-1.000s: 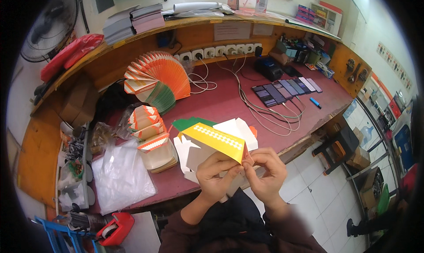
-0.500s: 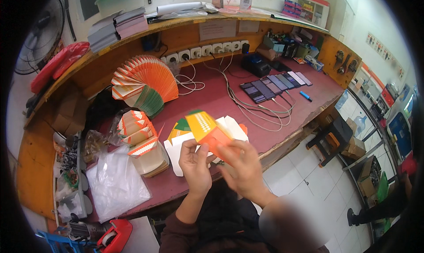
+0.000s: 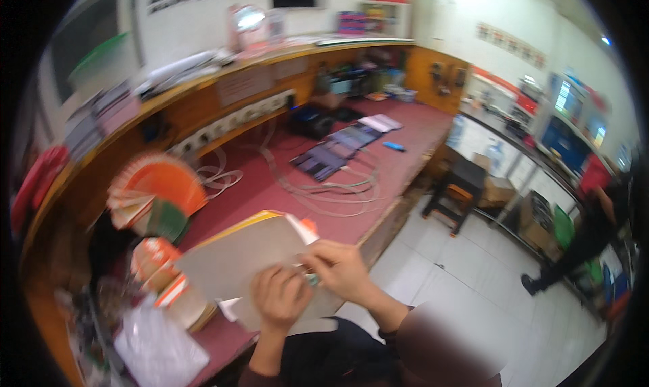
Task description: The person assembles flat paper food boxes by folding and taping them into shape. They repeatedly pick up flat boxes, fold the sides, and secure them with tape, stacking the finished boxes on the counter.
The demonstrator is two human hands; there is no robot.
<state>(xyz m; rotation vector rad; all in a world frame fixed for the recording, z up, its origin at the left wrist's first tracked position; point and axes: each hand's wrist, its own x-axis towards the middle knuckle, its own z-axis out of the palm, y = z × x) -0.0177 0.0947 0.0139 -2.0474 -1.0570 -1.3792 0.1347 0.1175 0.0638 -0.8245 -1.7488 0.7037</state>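
Both hands, left hand [image 3: 278, 299] and right hand [image 3: 338, 269], are pinching the grey card sheet [image 3: 247, 258], folding its five-o'clock corner; creasing next needs firm pressure.

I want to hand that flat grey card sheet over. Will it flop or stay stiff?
Probably fairly stiff: the grey card sheet stays flat though both hands pinch only its near edge. It looks thin, so likely light. A hard squeeze might crease it.

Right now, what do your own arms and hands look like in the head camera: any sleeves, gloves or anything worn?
Both hands are bare, with no gloves. The left hand and right hand show no rings or watch that I can make out, though the picture is blurred. The forearms are bare too; a dark sleeve cuff shows on the right arm near the elbow, part of dark clothing.
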